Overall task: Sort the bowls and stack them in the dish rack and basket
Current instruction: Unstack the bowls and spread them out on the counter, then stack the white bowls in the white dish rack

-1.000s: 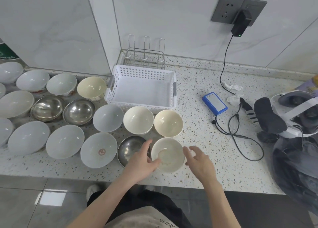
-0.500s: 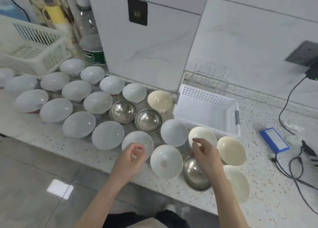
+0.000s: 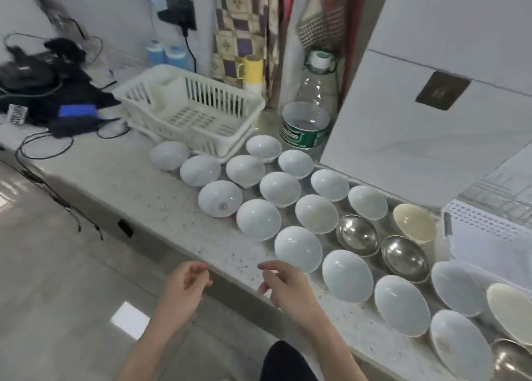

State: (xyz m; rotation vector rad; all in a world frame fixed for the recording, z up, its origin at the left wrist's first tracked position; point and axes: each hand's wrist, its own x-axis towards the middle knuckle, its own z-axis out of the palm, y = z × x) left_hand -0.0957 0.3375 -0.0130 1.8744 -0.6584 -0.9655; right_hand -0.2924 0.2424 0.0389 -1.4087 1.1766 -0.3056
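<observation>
Over counter edge, right hand (image 3: 283,284) half-open, empty

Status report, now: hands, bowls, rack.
Left hand and right hand empty, loosely open, at counter edge. Bowls all on the counter, unstacked. Rack empty. Bottle stands beside the rack; nothing blocks it.

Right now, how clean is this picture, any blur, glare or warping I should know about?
Head view: motion blur smears the cables and dark gear at far left; both the left hand and right hand are soft-edged; window glare sits on the floor tile; bright highlights streak the steel bowls; the wide lens bends the counter edge.
</observation>
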